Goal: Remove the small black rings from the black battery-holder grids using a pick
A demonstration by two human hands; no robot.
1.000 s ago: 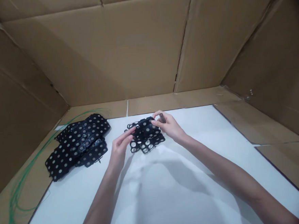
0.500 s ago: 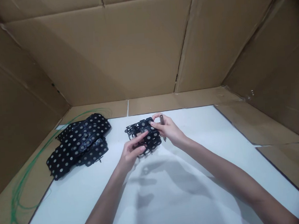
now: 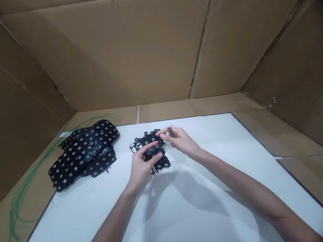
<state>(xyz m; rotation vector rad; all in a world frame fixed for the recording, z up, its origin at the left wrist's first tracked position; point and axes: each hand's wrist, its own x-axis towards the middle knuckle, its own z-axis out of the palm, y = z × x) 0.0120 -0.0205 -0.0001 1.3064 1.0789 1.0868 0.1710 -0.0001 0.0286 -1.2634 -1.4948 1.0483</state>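
Our clock is centred on the middle of the smooth white board (image 3: 212, 220), with twelve at its far edge. The small black openwork piece with pale round dots and open rings (image 3: 153, 139) is over the board, just short of twelve o'clock, with loops sticking out along its edges.

Our left hand (image 3: 142, 163) comes in at the piece's seven o'clock. Thumb and forefinger reach over it, tips touching, a narrow gap between them; the other fingers are partly hidden, so we cannot tell whether they grip from below.

Our right hand (image 3: 179, 140) is at the piece's two o'clock, forefinger and thumb tips close together at its upper edge. The same hand holds a slim brown stick-like tool (image 3: 170, 131), its blunt end showing above the fingers; the lower end is hidden.

Toward ten o'clock, well apart from both hands, we note a heap of larger flat black sheets with pale dots (image 3: 70, 162), overlapping one another. Thin green flexible strands (image 3: 21, 195) curve around its outer side, from eleven down to nine. Tall brown cardboard panels (image 3: 156, 51) stand beyond twelve o'clock.
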